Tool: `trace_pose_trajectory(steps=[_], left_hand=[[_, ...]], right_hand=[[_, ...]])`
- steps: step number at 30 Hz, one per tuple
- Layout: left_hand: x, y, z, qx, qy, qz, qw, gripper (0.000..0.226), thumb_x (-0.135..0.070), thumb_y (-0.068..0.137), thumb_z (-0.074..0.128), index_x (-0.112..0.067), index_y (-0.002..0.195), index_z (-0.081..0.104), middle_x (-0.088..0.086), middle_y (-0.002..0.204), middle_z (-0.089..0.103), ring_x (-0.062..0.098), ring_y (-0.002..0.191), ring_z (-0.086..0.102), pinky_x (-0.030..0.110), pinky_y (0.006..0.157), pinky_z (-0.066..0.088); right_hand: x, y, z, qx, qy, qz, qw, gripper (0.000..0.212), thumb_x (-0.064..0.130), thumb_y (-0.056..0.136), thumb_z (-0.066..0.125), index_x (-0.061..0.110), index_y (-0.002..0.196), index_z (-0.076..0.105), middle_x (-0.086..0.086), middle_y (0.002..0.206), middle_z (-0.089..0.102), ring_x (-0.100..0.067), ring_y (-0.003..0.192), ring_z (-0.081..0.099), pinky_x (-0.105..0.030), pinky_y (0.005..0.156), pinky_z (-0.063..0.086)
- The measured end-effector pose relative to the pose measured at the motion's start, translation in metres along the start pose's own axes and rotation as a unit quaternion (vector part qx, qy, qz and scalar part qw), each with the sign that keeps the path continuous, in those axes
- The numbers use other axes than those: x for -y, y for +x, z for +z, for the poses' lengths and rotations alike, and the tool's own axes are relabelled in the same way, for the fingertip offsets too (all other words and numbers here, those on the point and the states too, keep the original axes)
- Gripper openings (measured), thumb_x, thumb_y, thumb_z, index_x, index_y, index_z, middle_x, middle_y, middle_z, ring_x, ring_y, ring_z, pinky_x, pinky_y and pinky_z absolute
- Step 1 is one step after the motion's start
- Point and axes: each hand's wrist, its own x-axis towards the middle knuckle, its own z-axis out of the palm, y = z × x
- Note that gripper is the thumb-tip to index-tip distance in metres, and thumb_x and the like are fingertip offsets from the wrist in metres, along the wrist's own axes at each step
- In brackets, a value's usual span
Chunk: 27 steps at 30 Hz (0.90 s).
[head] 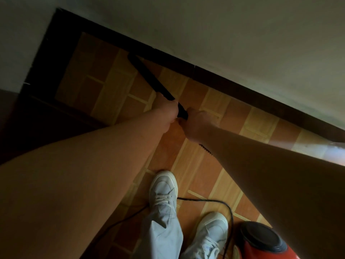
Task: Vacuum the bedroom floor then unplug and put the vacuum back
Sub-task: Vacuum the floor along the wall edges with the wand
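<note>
A black vacuum wand (149,77) slants from my hands down to the floor, its tip close to the dark skirting board at the wall. My left hand (166,111) grips the wand further down the tube. My right hand (196,124) grips its upper end, just behind the left. A short piece of ribbed black hose (205,148) shows under my right wrist. The red vacuum body (261,242) with a black top stands on the floor at the lower right. Its thin black power cord (205,200) loops across the floor over my shoes.
The floor (214,184) is orange and tan wood-pattern tile. A dark skirting board (224,79) runs along a pale wall (242,34), meeting another wall in the corner at upper left. My white shoes (164,189) stand at the bottom middle, by the cord.
</note>
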Motion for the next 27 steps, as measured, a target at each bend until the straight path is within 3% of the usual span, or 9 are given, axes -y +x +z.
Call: trace_pose_trajectory(steps=[2, 5, 15, 18, 22, 25, 27], left_hand=[[-0.002, 0.011, -0.009, -0.017, 0.006, 0.004, 1.000, 0.054, -0.021, 0.103, 0.054, -0.023, 0.153, 0.035, 0.004, 0.137, 0.056, 0.025, 0.118, 0.060, 0.038, 0.091, 0.056], [-0.008, 0.025, -0.022, -0.028, 0.009, 0.003, 1.000, 0.058, -0.021, 0.103, 0.053, -0.024, 0.156, 0.030, 0.005, 0.140, 0.054, 0.024, 0.119, 0.059, 0.042, 0.102, 0.053], [-0.013, 0.039, -0.037, -0.033, 0.040, 0.010, 0.999, 0.054, -0.022, 0.103, 0.053, -0.021, 0.153, 0.035, 0.005, 0.138, 0.056, 0.024, 0.117, 0.059, 0.042, 0.100, 0.054], [-0.009, 0.024, -0.025, -0.016, 0.044, 0.011, 0.999, 0.059, -0.025, 0.102, 0.054, -0.023, 0.156, 0.031, 0.005, 0.142, 0.053, 0.025, 0.121, 0.058, 0.043, 0.102, 0.053], [0.001, -0.010, 0.001, 0.005, 0.036, 0.006, 0.999, 0.059, -0.023, 0.102, 0.055, -0.026, 0.156, 0.030, 0.004, 0.140, 0.055, 0.026, 0.119, 0.059, 0.045, 0.101, 0.054], [0.011, -0.035, 0.024, 0.021, 0.024, -0.013, 0.999, 0.059, -0.023, 0.101, 0.056, -0.027, 0.155, 0.032, 0.004, 0.137, 0.058, 0.027, 0.117, 0.062, 0.046, 0.100, 0.055], [0.016, -0.053, 0.040, 0.035, 0.032, -0.015, 0.999, 0.056, -0.023, 0.101, 0.056, -0.026, 0.153, 0.035, 0.005, 0.135, 0.059, 0.028, 0.115, 0.063, 0.046, 0.100, 0.055]], right_hand=[[0.012, 0.010, 0.004, 0.003, 0.015, -0.002, 1.000, 0.029, 0.044, 0.106, 0.044, 0.017, 0.114, 0.051, 0.000, 0.082, 0.052, -0.015, 0.065, 0.054, -0.028, 0.050, 0.036], [0.027, 0.025, 0.008, 0.007, 0.017, 0.002, 1.000, 0.028, 0.043, 0.105, 0.045, 0.017, 0.111, 0.052, -0.003, 0.088, 0.057, -0.019, 0.069, 0.059, -0.031, 0.052, 0.041], [0.044, 0.032, 0.003, 0.013, 0.011, -0.015, 1.000, 0.016, 0.033, 0.105, 0.051, 0.018, 0.109, 0.053, -0.002, 0.088, 0.057, -0.019, 0.071, 0.062, -0.032, 0.056, 0.046], [0.031, 0.019, 0.001, 0.012, 0.031, 0.010, 0.999, 0.020, 0.035, 0.104, 0.051, 0.017, 0.112, 0.055, -0.002, 0.088, 0.059, -0.019, 0.073, 0.064, -0.032, 0.058, 0.050], [0.000, -0.012, -0.005, 0.017, 0.037, 0.025, 0.999, 0.019, 0.039, 0.106, 0.046, 0.021, 0.108, 0.051, -0.001, 0.086, 0.058, -0.016, 0.067, 0.060, -0.028, 0.051, 0.043], [-0.026, -0.035, -0.006, 0.021, 0.011, 0.041, 0.999, 0.021, 0.034, 0.104, 0.050, 0.017, 0.116, 0.053, -0.001, 0.087, 0.056, -0.022, 0.076, 0.063, -0.035, 0.062, 0.054], [-0.045, -0.051, -0.007, 0.009, 0.019, 0.058, 0.998, 0.025, 0.040, 0.103, 0.049, 0.018, 0.113, 0.053, 0.000, 0.085, 0.057, -0.023, 0.075, 0.065, -0.036, 0.062, 0.055]])
